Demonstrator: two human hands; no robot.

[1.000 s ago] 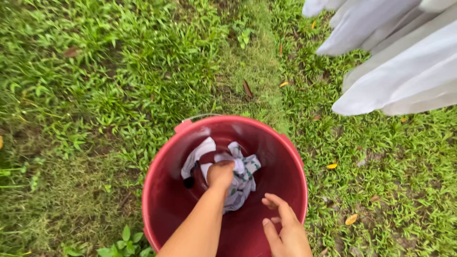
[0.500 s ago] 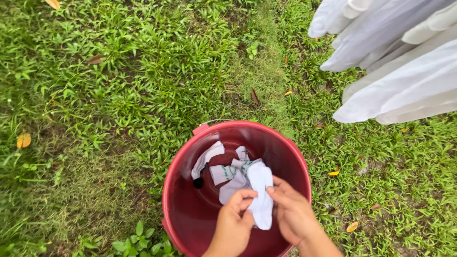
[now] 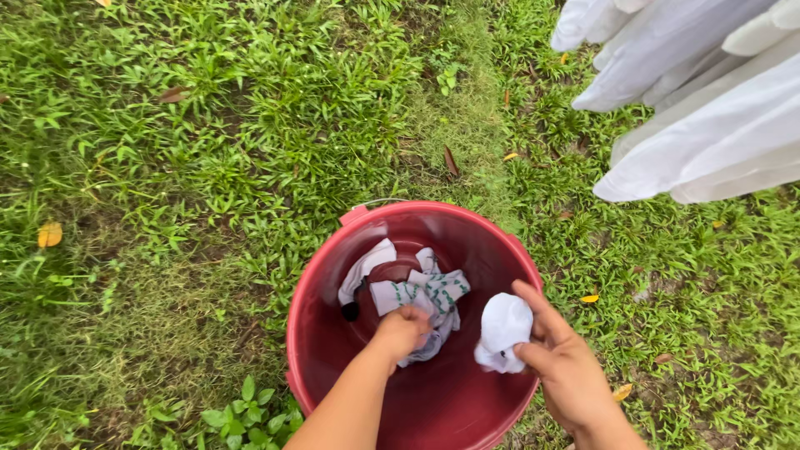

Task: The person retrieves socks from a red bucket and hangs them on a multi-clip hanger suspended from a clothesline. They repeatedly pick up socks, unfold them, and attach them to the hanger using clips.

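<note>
Right hand (image 3: 567, 367) at the near right rim of the red bucket (image 3: 317, 292), fingers (image 3: 533, 304) clamped around a small bunched white cloth (image 3: 502, 332), held just above the bucket's inner right wall. Left hand (image 3: 402, 329) reaching down into the bucket from the near edge, forearm crossing the near rim, fingers curled shut on the crumpled white and green-patterned clothes (image 3: 429, 292) lying on the bucket's bottom. Among that pile, a white strip (image 3: 367, 267) draped toward the far left wall, with a small dark piece (image 3: 350, 312) at its lower end. Bucket upright on the grass (image 3: 208, 167), a thin metal handle (image 3: 379, 201) resting against the far rim. Low green leafy weeds (image 3: 246, 412) just beside the bucket's near left side. Scattered yellow leaves on the grass: one (image 3: 590, 297) just right of the bucket, one (image 3: 50, 234) well apart near the left edge. Farther off, a brown dry leaf (image 3: 451, 162) beyond the far rim. At the far right corner, white hanging laundry (image 3: 692, 125) in overlapping folds above the grass.
</note>
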